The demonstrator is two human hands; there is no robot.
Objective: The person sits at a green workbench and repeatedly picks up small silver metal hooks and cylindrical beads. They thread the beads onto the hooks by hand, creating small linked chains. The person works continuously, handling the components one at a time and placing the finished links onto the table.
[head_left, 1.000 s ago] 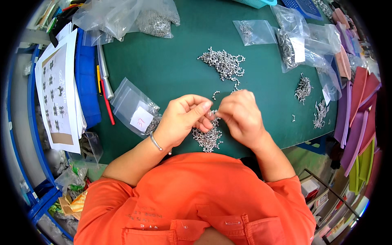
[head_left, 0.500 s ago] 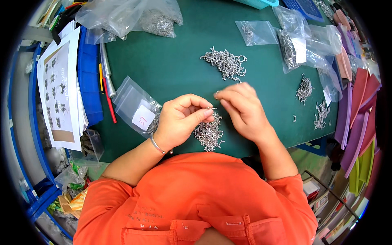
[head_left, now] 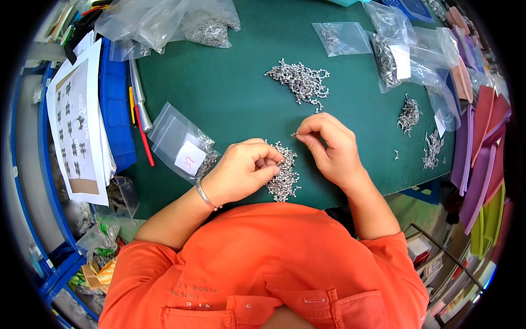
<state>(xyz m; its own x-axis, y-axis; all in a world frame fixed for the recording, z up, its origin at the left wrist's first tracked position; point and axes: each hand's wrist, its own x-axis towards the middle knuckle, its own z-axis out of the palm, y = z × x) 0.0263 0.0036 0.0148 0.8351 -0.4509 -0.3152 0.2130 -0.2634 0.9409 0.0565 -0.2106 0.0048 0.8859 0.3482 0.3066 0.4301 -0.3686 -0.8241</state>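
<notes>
A small pile of silver-coloured metal chain-like pieces (head_left: 283, 183) lies on the green tabletop close in front of me. My left hand (head_left: 244, 170) is at its left edge, thumb and forefinger curled toward each other at the pieces. What sits between those fingertips, if anything, is too small to make out. To the right, my right hand (head_left: 333, 147) is raised over the table and pinches a small silver metal piece (head_left: 295, 134) between thumb and forefinger. A larger heap of similar silver pieces (head_left: 301, 82) lies farther back.
Left of the near pile is a labelled clear bag (head_left: 183, 145) of metal parts. A red pen (head_left: 144, 137), a blue tray (head_left: 116, 126) and printed sheets (head_left: 76, 131) are farther left. Filled bags (head_left: 205, 27) lie at the back; two small heaps (head_left: 408, 115) are at the right.
My hands have moved apart. The left has dropped from above the pile to its edge; the right has shifted slightly down and right, with a small silver piece in its fingertips.
</notes>
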